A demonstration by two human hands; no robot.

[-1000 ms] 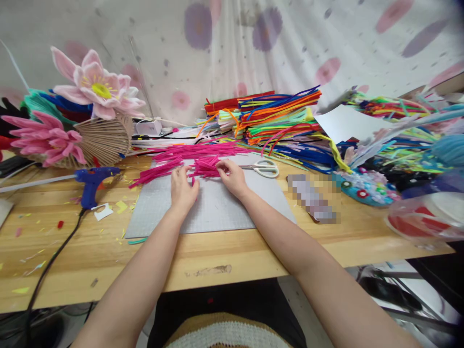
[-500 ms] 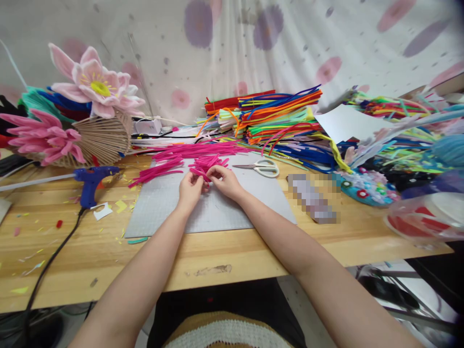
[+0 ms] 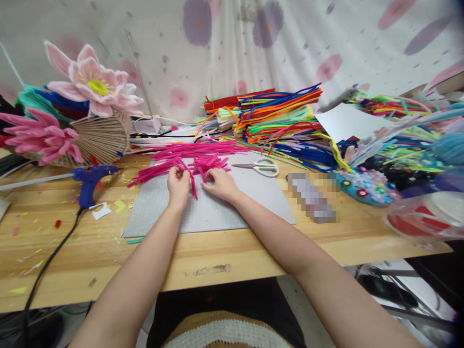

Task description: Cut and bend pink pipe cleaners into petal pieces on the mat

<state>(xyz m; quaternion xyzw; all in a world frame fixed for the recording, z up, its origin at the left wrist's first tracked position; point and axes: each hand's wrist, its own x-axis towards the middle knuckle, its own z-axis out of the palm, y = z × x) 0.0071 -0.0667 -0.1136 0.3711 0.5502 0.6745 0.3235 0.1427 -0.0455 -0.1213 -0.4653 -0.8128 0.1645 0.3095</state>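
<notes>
My left hand [image 3: 178, 187] is closed in a pinch on a bright pink pipe cleaner [image 3: 194, 186], which sticks out to its right and angles down over the grey cutting mat [image 3: 217, 212]. A little to the right, my right hand [image 3: 220, 184] curls its thumb and fingers around another short pink pipe cleaner [image 3: 202, 178]. Just behind the hands lies a heap of short pink pipe cleaners [image 3: 210, 163]. More pink pieces [image 3: 155, 171] lie at the mat's upper left, and longer pink stems [image 3: 195, 150] stretch along its back edge.
White-handled scissors [image 3: 266, 167] rest at the mat's upper right. A blue glue gun [image 3: 89, 181] with a black cord stands at the left, before a pink fabric flower [image 3: 96, 84]. Bundles of coloured pipe cleaners [image 3: 282, 113] are stacked behind. A blurred-out object [image 3: 313, 198] lies right of the mat.
My hands, which were close together over the pink pieces, have moved apart. The left hand has gone left with a pink pipe cleaner; the right hand has barely moved.
</notes>
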